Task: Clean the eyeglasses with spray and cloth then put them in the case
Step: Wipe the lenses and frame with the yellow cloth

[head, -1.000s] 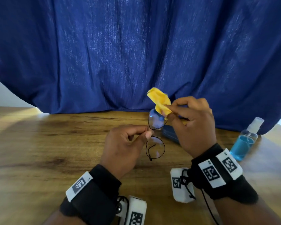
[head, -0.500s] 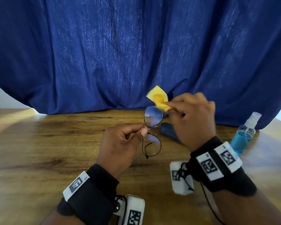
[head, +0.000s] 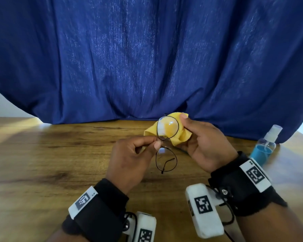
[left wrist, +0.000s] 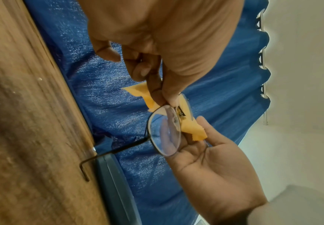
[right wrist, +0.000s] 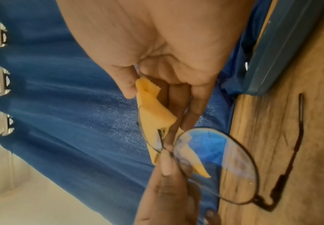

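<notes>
Thin black-rimmed eyeglasses (head: 166, 160) hang upright above the table, one lens over the other. My left hand (head: 129, 159) pinches them at the bridge between thumb and forefinger (left wrist: 158, 91). My right hand (head: 206, 142) holds a yellow cloth (head: 180, 135) behind the upper lens (head: 168, 127), thumb near the lens rim. In the right wrist view the cloth (right wrist: 153, 112) is folded around that lens while the lower lens (right wrist: 214, 164) is bare. One temple arm (left wrist: 116, 150) sticks out toward the table. A grey-blue case (right wrist: 284, 50) lies on the table under my right hand, mostly hidden in the head view.
A small spray bottle (head: 264, 145) of blue liquid stands at the right on the wooden table (head: 42, 163). A blue curtain (head: 147, 58) hangs along the table's far edge.
The cloth has gone from above the upper lens to spread behind it, and my right hand has turned palm-up around it. The left hand's pinch on the bridge is unchanged.
</notes>
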`<state>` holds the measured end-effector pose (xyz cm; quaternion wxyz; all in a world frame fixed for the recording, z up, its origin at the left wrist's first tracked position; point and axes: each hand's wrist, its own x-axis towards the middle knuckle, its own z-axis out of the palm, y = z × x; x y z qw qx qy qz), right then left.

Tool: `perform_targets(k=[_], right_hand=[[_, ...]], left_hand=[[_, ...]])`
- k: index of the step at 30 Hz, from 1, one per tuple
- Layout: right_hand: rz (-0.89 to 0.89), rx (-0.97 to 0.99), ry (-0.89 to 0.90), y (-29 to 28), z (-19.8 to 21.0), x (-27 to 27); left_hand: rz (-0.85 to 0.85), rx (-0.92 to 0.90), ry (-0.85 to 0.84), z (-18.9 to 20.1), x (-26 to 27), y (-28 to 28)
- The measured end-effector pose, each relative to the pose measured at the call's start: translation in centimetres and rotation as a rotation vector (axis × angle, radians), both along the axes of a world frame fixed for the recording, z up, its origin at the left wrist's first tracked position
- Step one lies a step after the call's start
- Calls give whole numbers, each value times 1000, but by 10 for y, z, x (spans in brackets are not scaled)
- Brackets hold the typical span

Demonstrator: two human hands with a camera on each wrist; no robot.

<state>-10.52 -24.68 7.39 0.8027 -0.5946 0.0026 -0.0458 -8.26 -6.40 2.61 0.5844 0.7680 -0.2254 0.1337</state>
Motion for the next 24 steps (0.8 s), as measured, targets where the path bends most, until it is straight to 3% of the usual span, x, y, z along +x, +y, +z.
perform_targets(k=[4, 9, 16, 24], right_hand=[[-7, 340, -24, -5, 8, -1], [81, 147, -30, 7, 0, 0], [-14, 432, -88, 0, 5, -2], [-67, 471, -155, -8, 4, 2]], left_hand=[[-2, -24, 5, 1, 1, 0], [-1, -47, 20, 2, 1, 3], [-5, -52, 0, 6, -1, 1], [24, -75, 0, 8, 0, 5]])
